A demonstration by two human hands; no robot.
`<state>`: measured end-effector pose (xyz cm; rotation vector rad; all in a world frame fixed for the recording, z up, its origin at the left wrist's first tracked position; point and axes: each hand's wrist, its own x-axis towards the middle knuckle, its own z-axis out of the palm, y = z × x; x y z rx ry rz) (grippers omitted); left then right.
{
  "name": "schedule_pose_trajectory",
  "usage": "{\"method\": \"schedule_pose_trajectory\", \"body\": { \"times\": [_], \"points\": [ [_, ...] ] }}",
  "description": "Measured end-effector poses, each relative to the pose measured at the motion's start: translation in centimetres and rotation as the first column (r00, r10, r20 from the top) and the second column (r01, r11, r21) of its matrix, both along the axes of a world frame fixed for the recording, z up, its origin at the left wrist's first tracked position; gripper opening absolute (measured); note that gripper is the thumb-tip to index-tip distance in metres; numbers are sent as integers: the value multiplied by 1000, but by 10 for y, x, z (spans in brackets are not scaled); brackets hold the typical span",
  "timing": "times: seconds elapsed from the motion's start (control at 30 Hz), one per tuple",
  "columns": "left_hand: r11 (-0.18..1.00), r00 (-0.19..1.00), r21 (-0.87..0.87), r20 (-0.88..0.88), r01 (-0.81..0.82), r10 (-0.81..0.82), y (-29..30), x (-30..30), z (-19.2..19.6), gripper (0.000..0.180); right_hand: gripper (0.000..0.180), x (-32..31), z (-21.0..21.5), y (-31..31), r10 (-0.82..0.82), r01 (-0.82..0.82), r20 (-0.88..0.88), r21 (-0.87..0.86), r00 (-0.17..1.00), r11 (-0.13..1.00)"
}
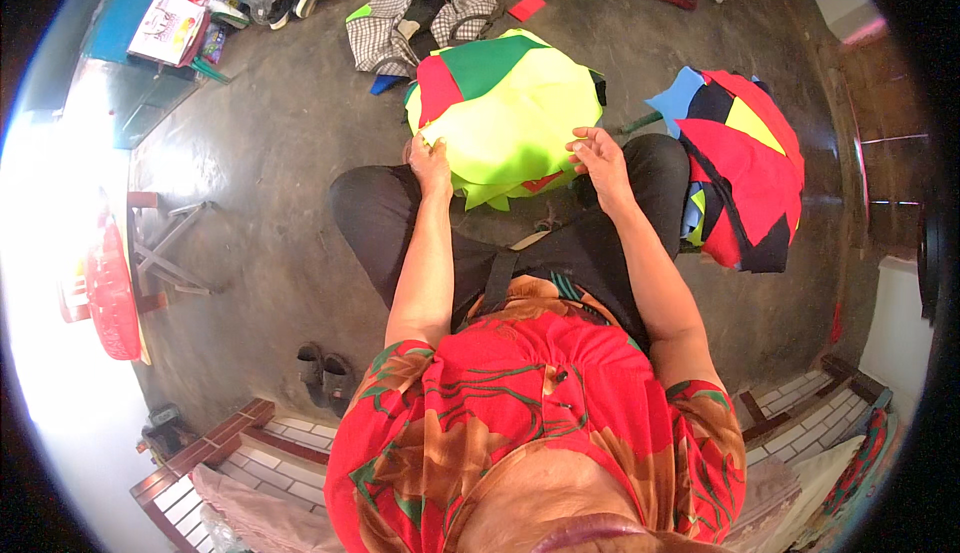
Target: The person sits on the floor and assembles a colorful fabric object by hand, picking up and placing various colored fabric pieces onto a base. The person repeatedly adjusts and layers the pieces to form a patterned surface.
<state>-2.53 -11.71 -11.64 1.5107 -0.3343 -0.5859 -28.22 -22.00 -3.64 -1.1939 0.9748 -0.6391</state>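
Between my knees rests a heap of cloth pieces, with a broad neon-yellow cloth (535, 113) on top. A dark green piece (485, 65) and a red piece (438, 91) lie along its far left part. My left hand (430, 165) is at the near left edge of the yellow cloth, its fingers closed on that edge. Over at the right edge, my right hand (601, 161) has its thumb and fingertips drawn together beside the cloth. Whatever may be between those fingertips is too small to make out.
A second heap of red, black, yellow and blue cloth (745, 168) stands right of my knee. Beyond the yellow heap lies a checked garment (420, 13), with a red scrap (526, 7) near it. A wooden stand (175, 243) and dark shoes (324, 368) are on the left.
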Motion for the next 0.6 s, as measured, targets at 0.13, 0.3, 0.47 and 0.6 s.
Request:
{"method": "schedule_pose_trajectory", "body": {
  "times": [0.13,0.3,0.47,0.6],
  "points": [
    [993,993,-36,-47,-112,110,0,4,-5,41,25,1,1,2,21,-20,-15,27,1000,999],
    [989,989,-19,-10,-149,149,-2,0,-1,50,25,-1,-3,1,37,-37,-13,34,999,999],
    [979,930,110,346,-172,124,9,8,-10,52,25,5,1,3,59,-59,15,28,998,998],
    [929,523,289,842,-231,-132,2,-25,36,58,24,-2,-3,2,34,-34,-10,22,999,999]
  ]
}}
